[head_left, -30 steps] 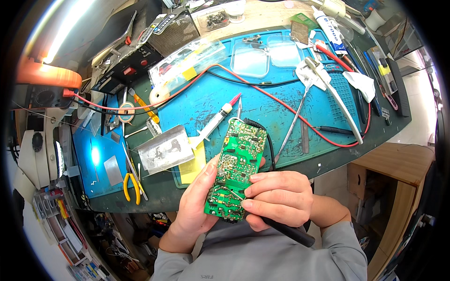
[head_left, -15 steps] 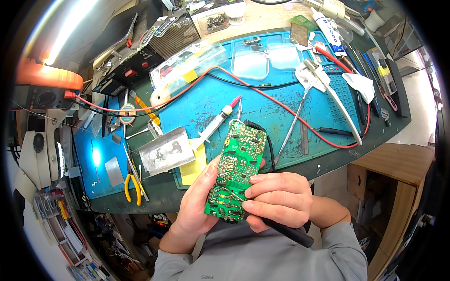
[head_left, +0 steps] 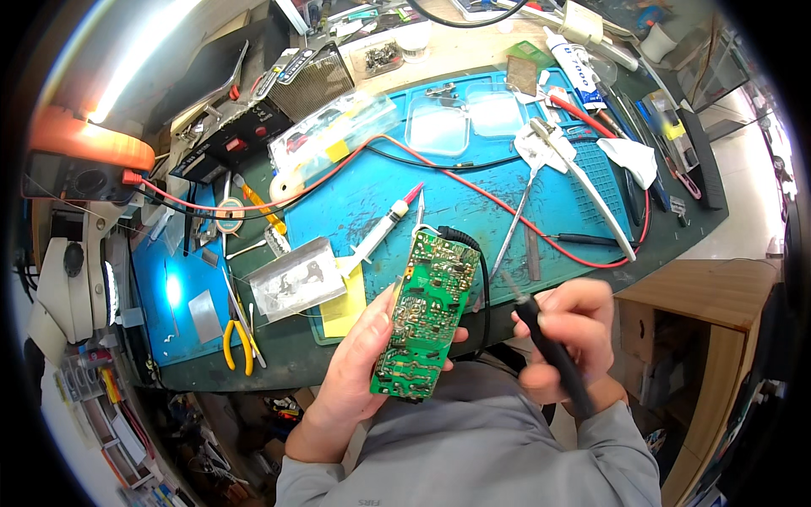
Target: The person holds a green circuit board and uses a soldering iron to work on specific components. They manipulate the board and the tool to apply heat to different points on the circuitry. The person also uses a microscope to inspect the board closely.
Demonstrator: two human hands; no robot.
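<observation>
My left hand [head_left: 359, 359] grips a green circuit board [head_left: 427, 317] by its long sides, thumb on the left edge and fingertips showing past the right edge. Its soldered side faces up, and a black cable [head_left: 485, 291] runs from the top end. To the right of the board, apart from it, my right hand [head_left: 574, 338] is closed around a black-handled screwdriver [head_left: 553, 355]. The thin metal shaft points up and left and is blurred by motion. Beyond the board, a syringe [head_left: 380, 228] with a pink tip lies on the blue mat [head_left: 338, 203].
An orange multimeter [head_left: 89, 156] stands at the left, its red and black leads crossing the mat. Yellow-handled pliers [head_left: 238, 346], a metal tray [head_left: 300, 279] and a yellow pad [head_left: 345, 308] lie left of the board. White tweezers [head_left: 583, 190] and a glue tube [head_left: 576, 68] are at the right.
My right hand has moved away from the board to the right, lifting the screwdriver off its surface. My left hand still holds the board, slightly turned.
</observation>
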